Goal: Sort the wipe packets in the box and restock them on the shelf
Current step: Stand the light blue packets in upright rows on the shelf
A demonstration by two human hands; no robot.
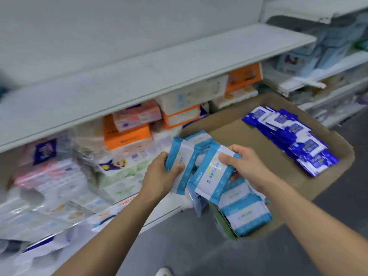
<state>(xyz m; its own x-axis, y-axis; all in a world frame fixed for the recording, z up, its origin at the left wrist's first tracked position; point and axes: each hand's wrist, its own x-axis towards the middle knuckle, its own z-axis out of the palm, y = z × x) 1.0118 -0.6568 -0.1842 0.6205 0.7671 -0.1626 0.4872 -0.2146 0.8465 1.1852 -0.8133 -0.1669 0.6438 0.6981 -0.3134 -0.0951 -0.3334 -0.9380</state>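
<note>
Hands over box (247, 134): left hand (159, 176) and right hand (246, 165) each grip light-blue packets (211, 174), apparently gathered for shelf (139, 76); dark-blue packets (292, 140) at far side.

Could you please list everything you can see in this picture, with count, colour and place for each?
Cardboard box: one, brown, open, on the floor at right.
Dark blue wipe packets: many, dark blue and white, piled along the box's far right side.
Light blue wipe packets in the box: a stack, exact count unclear, light blue and white, at the box's near corner.
Held light blue wipe packets: at least three, above the box's left edge.
Tissue packs: several, orange and white, on the lower shelf.
Upper shelf board: one, white, bare where visible.
Floor: grey.
Shoe: one, white, bottom edge.
Left hand: grips a packet.
Right hand: grips another packet.
</note>
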